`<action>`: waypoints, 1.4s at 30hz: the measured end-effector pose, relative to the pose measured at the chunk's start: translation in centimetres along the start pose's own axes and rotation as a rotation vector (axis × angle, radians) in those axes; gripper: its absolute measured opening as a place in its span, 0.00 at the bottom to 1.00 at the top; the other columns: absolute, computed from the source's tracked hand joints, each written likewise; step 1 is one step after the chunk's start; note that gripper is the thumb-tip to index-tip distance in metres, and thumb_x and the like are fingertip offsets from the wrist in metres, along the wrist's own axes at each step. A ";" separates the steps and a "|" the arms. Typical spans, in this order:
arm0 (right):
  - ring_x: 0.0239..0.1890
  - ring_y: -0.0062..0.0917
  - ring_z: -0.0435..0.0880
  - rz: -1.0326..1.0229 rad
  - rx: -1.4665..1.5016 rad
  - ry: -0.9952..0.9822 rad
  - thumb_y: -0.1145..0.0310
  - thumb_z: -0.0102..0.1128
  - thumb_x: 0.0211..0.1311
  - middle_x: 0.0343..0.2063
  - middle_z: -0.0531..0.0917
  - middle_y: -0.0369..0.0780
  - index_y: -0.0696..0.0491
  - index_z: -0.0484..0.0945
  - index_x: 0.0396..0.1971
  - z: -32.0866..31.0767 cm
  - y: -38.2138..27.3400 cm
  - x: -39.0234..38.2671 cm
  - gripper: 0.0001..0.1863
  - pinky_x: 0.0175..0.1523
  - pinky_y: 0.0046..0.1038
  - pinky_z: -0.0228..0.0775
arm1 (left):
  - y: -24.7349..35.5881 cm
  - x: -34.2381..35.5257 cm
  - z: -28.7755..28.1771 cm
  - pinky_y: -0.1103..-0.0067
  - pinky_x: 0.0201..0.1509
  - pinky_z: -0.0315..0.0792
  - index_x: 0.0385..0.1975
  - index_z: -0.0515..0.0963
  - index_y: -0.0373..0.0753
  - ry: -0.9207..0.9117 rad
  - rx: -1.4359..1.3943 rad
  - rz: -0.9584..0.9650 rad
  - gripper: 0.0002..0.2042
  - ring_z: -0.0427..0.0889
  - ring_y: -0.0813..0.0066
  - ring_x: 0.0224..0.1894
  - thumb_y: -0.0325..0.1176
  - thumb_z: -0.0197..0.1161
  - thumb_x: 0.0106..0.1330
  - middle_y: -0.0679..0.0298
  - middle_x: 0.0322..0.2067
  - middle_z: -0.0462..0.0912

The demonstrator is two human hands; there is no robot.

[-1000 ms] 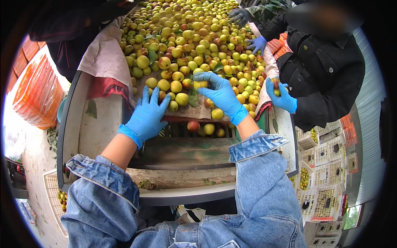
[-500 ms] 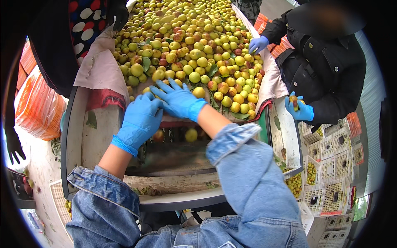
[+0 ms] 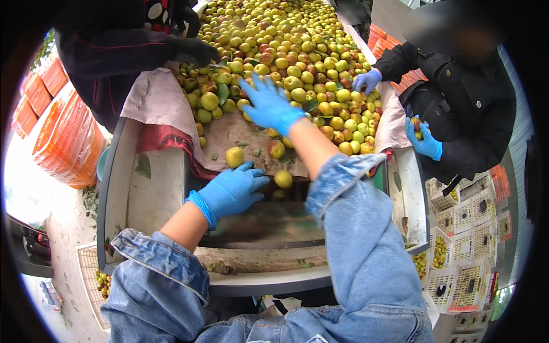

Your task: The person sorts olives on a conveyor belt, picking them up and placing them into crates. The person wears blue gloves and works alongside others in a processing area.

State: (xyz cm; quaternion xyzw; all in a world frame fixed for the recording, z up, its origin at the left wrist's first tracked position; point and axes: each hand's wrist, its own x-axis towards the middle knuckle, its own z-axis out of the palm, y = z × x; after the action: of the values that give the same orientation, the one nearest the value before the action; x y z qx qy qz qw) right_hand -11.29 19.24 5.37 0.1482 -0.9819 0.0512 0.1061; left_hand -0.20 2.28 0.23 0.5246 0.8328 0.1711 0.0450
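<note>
Round yellow-green and reddish fruits [image 3: 291, 51], which look like jujubes, cover a sloping pinkish cloth [image 3: 226, 137]. My right hand [image 3: 271, 106], in a blue glove, lies open with fingers spread on the near edge of the pile. Lower down, my gloved left hand [image 3: 231, 191] is open over the cloth's near end, palm down and holding nothing. One yellow fruit [image 3: 234, 156] sits just above its fingertips. Another yellow fruit [image 3: 283, 179] is at the cloth's lower edge, over the dark opening [image 3: 263, 223]. A reddish-yellow fruit [image 3: 276, 149] lies below my right hand.
A white-walled frame [image 3: 123, 188] surrounds the opening. On the right, a person [image 3: 469, 108] in dark clothes has one gloved hand at the pile and fruit in the other. A dark sleeve [image 3: 126, 48] reaches in from the left. Crates [image 3: 466, 228] stand right; an orange wrapped stack [image 3: 68, 137] stands left.
My hands have moved apart, the right up onto the pile, the left down toward the opening. Fruits have left the cloth's near part, baring it. The left person's arm now reaches over the pile.
</note>
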 end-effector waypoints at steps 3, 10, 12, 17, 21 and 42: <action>0.68 0.46 0.50 -0.087 -0.007 0.101 0.59 0.47 0.58 0.66 0.54 0.46 0.44 0.55 0.65 1.5 -8.3 5.1 0.33 0.65 0.57 0.47 | -0.5 -0.8 0.3 0.63 0.55 0.67 0.50 0.74 0.43 0.092 -0.140 -0.006 0.19 0.68 0.54 0.56 0.37 0.59 0.58 0.57 0.52 0.72; 0.57 0.37 0.67 -0.246 -0.277 -0.044 0.63 0.51 0.54 0.40 0.78 0.36 0.46 0.76 0.47 3.4 -6.6 0.4 0.18 0.60 0.49 0.53 | -0.5 -1.7 0.6 0.61 0.57 0.65 0.49 0.73 0.40 0.040 0.041 -0.018 0.20 0.64 0.54 0.60 0.38 0.61 0.56 0.58 0.56 0.69; 0.54 0.31 0.70 -0.340 -0.264 0.091 0.64 0.52 0.54 0.39 0.79 0.34 0.41 0.81 0.36 3.6 -1.8 -1.5 0.11 0.60 0.50 0.52 | 0.3 -1.0 -0.5 0.61 0.56 0.65 0.49 0.73 0.41 -0.060 0.047 -0.047 0.20 0.65 0.55 0.59 0.39 0.61 0.56 0.57 0.55 0.69; 0.56 0.34 0.71 -0.039 -0.028 0.308 0.73 0.49 0.56 0.54 0.72 0.40 0.40 0.68 0.57 0.8 3.0 2.1 0.26 0.58 0.46 0.60 | 0.0 -1.1 0.1 0.64 0.52 0.68 0.48 0.74 0.40 0.055 0.106 -0.008 0.19 0.70 0.55 0.52 0.39 0.61 0.57 0.57 0.50 0.72; 0.62 0.37 0.64 -0.020 -0.157 0.059 0.75 0.54 0.55 0.57 0.67 0.43 0.37 0.68 0.58 2.4 1.5 2.7 0.28 0.61 0.43 0.61 | -0.1 0.1 -1.3 0.65 0.51 0.68 0.49 0.74 0.42 0.128 0.003 -0.166 0.19 0.72 0.53 0.50 0.39 0.61 0.57 0.54 0.49 0.72; 0.52 0.44 0.72 1.356 -0.596 0.036 0.68 0.54 0.61 0.49 0.73 0.52 0.57 0.73 0.48 -15.5 8.6 -71.0 0.16 0.54 0.38 0.66 | 0.0 0.2 -1.8 0.58 0.58 0.63 0.57 0.66 0.46 0.397 0.271 -0.286 0.30 0.62 0.45 0.59 0.32 0.65 0.51 0.50 0.59 0.62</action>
State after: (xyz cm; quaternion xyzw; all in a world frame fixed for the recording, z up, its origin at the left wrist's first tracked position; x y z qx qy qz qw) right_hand 55.35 49.35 3.94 -0.5267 -0.8284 -0.1607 0.1030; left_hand -0.75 2.03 1.99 0.3590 0.9062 0.1494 -0.1661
